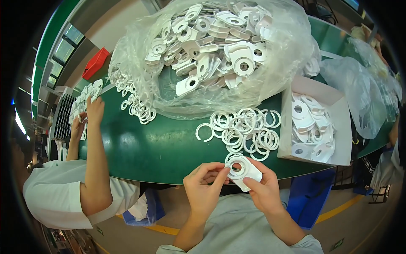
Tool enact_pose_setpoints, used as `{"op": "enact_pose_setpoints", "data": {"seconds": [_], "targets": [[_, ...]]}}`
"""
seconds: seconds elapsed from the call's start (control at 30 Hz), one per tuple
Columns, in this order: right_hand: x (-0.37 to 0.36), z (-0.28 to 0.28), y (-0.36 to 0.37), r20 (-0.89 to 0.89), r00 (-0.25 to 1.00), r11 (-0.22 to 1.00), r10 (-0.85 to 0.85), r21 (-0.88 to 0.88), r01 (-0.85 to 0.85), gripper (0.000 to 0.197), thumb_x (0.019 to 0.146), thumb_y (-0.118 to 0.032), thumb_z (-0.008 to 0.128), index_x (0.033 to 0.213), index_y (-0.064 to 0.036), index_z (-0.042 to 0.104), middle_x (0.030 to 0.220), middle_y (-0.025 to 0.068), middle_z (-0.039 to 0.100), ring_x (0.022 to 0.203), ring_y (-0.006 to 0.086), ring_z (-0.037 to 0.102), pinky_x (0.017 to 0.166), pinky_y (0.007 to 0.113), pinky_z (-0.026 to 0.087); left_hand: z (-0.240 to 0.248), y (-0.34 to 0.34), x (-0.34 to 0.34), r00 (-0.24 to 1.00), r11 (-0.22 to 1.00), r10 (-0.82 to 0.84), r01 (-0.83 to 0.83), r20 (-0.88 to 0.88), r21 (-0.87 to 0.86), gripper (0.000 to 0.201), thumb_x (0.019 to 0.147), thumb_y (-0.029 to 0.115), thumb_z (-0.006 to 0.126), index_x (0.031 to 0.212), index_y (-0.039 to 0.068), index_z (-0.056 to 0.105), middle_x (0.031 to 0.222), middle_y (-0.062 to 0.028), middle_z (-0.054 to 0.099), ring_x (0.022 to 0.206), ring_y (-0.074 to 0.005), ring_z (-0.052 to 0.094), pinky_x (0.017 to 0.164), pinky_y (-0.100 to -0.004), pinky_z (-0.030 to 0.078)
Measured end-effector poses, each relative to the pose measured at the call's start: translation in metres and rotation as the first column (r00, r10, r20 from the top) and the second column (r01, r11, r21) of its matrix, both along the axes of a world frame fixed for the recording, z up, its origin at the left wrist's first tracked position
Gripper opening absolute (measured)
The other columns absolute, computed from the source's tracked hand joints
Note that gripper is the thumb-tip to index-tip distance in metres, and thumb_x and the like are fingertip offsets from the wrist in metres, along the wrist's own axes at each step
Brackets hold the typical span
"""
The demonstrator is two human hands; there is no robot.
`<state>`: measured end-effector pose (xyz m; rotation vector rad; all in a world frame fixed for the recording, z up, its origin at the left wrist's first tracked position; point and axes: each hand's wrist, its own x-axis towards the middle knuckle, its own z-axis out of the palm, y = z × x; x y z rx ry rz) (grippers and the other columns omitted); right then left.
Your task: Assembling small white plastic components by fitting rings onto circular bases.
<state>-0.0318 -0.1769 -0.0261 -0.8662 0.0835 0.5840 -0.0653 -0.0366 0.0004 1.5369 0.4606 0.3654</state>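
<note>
At the counter's near edge, the right hand holds a white plate while the left hand pinches a ring at its hole, apparently fitting it, which calls for even pressing.

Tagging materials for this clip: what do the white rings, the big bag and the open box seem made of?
White rings: probably plastic, by their smooth, slightly shiny surface. Big bag: likely thin plastic film, since it is see-through, wrinkled and glossy. Open box: perhaps cardboard, from its matt, pale walls.
</note>
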Motion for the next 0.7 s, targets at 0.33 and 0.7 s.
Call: {"op": "enact_pose_setpoints", "data": {"seconds": [0.33,0.7], "targets": [[-0.001,-0.004,0.001,0.033,0.998,0.995,-0.061,-0.076,0.063,0.045,0.082,0.012,0.052,0.126,0.0079,0.046,0.116,0.0154,0.058,0.104,0.0207,0.06,0.089,0.032,0.05,-0.001,-0.001,-0.002,0.996,0.93,-0.055,0.024,0.075,0.367,0.01,0.078,-0.003,0.069,0.087,-0.005,0.065,0.083,-0.0085,0.064,0.064,-0.011,0.063,0.055,-0.0216,0.053],[-0.003,-0.013,-0.007,0.126,0.992,0.999,-0.017,-0.04,0.022,0.038,0.081,0.01,0.052,0.118,0.006,0.049,0.115,0.0156,0.057,0.106,0.023,0.059,0.089,0.036,0.051,-0.004,0.007,-0.008,0.979,0.974,-0.194,0.199,0.055,-0.105,0.021,0.082,-0.006,0.063,0.103,-0.008,0.063,0.096,-0.0096,0.06,0.079,-0.0125,0.061,0.065,-0.0218,0.051]]}}
